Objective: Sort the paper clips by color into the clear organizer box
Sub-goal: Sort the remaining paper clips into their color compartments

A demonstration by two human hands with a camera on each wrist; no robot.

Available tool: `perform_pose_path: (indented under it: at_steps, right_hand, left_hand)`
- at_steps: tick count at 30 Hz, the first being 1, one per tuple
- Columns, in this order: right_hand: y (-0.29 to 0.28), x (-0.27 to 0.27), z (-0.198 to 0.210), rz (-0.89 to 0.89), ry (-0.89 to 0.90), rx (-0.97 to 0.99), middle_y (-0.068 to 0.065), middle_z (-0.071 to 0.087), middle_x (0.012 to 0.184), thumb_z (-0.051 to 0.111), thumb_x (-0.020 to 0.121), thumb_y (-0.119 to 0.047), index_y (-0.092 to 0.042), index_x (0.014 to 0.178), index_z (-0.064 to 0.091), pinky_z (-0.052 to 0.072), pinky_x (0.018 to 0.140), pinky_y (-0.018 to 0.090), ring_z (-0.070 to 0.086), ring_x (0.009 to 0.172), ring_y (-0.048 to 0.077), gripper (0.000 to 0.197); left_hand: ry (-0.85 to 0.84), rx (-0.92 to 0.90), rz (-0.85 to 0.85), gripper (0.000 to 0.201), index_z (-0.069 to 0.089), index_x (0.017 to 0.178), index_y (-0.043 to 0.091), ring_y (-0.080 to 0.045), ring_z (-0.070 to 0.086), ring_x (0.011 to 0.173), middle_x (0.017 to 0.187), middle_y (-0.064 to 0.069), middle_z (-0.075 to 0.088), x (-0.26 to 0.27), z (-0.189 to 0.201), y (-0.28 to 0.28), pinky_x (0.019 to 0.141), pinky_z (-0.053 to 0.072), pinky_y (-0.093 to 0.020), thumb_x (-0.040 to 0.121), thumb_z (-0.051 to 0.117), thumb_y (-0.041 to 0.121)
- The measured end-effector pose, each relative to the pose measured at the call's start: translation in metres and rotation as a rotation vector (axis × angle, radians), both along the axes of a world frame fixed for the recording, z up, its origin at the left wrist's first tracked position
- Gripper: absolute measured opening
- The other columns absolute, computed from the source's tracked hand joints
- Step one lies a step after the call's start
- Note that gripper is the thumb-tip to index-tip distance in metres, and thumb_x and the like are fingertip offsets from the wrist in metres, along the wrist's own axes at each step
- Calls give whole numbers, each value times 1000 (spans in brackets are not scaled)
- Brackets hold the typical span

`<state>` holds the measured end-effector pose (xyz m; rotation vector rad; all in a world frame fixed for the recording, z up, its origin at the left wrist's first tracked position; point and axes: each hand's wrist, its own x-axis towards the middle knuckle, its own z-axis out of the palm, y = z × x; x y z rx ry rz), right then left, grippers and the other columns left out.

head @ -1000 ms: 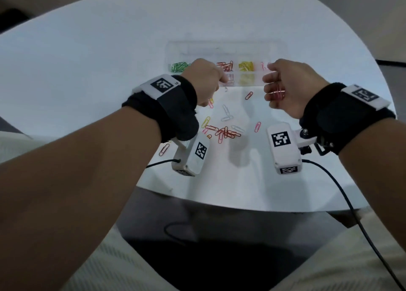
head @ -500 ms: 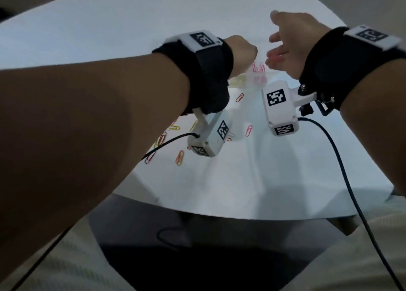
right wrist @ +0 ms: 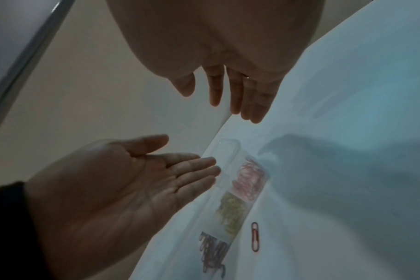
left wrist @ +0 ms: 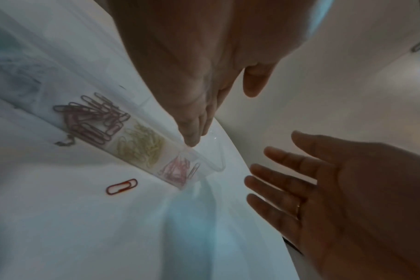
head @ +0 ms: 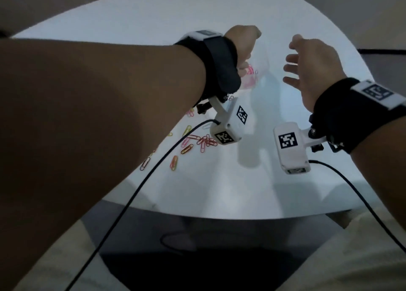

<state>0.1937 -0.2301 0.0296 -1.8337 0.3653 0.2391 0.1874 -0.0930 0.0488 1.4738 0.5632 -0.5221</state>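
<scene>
The white table (head: pixel 274 180) is bare and free in front of the right hand (head: pixel 312 70) and along its near edge. The box (left wrist: pixel 180 163) lies under the left hand (head: pixel 241 42), whose straight fingers (left wrist: pixel 192 136) touch its end. Between the two hands is an open gap. Loose clips (head: pixel 197 141) lie scattered under the left forearm, and one red clip (left wrist: pixel 121 186) lies just beside the box.

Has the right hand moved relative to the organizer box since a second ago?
Yes. The right hand, earlier curled beside the clear organizer box's pink end, now hangs open with fingers spread, farther out past that end, nearer the table edge.
</scene>
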Motion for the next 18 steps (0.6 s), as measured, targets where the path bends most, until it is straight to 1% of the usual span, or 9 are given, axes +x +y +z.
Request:
perform_pose_path:
  at_steps: [3, 4, 6, 8, 11, 12, 15, 16, 18]
  right_hand:
    - [-8, -11, -6, 33, -45, -61, -4, 54, 79, 50, 93, -27, -19, 85, 56, 49, 71, 31, 53, 75, 16, 14]
    - [-10, -16, -10, 65, -51, -94, -4, 58, 79, 51, 92, -23, -19, 83, 58, 49, 69, 31, 55, 75, 16, 12]
    - [-11, -27, -21, 184, -33, -196, -2, 63, 78, 55, 89, -16, -19, 83, 64, 50, 66, 31, 59, 73, 18, 12]
    - [-12, -39, -33, 380, 16, -373, 0, 66, 82, 61, 86, -14, -20, 86, 70, 52, 73, 34, 61, 77, 19, 11]
    - [-9, -55, -41, 618, 61, -595, -1, 67, 101, 68, 86, -16, -23, 102, 72, 45, 79, 25, 60, 92, 17, 18]
    - [-8, -60, -42, 674, 55, -638, -1, 66, 107, 70, 85, -17, -23, 107, 71, 42, 80, 23, 60, 97, 17, 23]
    - [-4, -67, -41, 788, 2, -716, -2, 65, 117, 74, 83, -19, -25, 118, 68, 41, 86, 22, 60, 109, 19, 36]
    - [-2, -68, -42, 809, -8, -736, -1, 65, 118, 74, 83, -19, -25, 119, 68, 40, 87, 21, 59, 110, 20, 37]
    - [1, -73, -45, 837, -23, -781, 2, 67, 116, 72, 84, -18, -24, 118, 70, 38, 86, 20, 59, 111, 21, 35]
  left_hand:
    - [-74, 75, -6, 17, 47, 97, 13, -22, 43, 75, 89, -7, 44, -6, 4, 0, 66, 37, -27, 100, 43, 29]
    - [-112, 120, -11, 16, 50, 98, 12, -22, 44, 73, 88, -7, 45, -9, 5, 0, 68, 39, -28, 100, 43, 27]
    - [-162, 219, -45, 16, 53, 98, 11, -24, 49, 83, 98, -8, 49, -15, 7, 1, 81, 45, -32, 100, 42, 22]
    - [-187, 302, -85, 12, 50, 98, 11, -23, 50, 91, 103, -8, 52, -24, 9, 1, 88, 47, -33, 100, 41, 19]
    - [-184, 394, -114, 14, 54, 98, 9, -23, 52, 79, 96, -8, 57, -38, 7, 7, 70, 46, -29, 97, 42, 16]
    - [-178, 418, -119, 16, 57, 99, 7, -21, 54, 74, 94, -7, 59, -44, 5, 10, 67, 47, -28, 95, 44, 16]
    - [-193, 536, -222, 25, 64, 111, 6, -15, 62, 74, 99, -3, 67, -59, 1, 18, 70, 55, -27, 95, 47, 17]
    - [-202, 583, -267, 25, 65, 112, 7, -13, 65, 77, 100, -1, 69, -65, -1, 22, 71, 56, -26, 96, 48, 18]
    - [-187, 651, -364, 23, 68, 109, 9, -14, 69, 80, 99, 0, 72, -76, -7, 28, 68, 56, -24, 94, 53, 18]
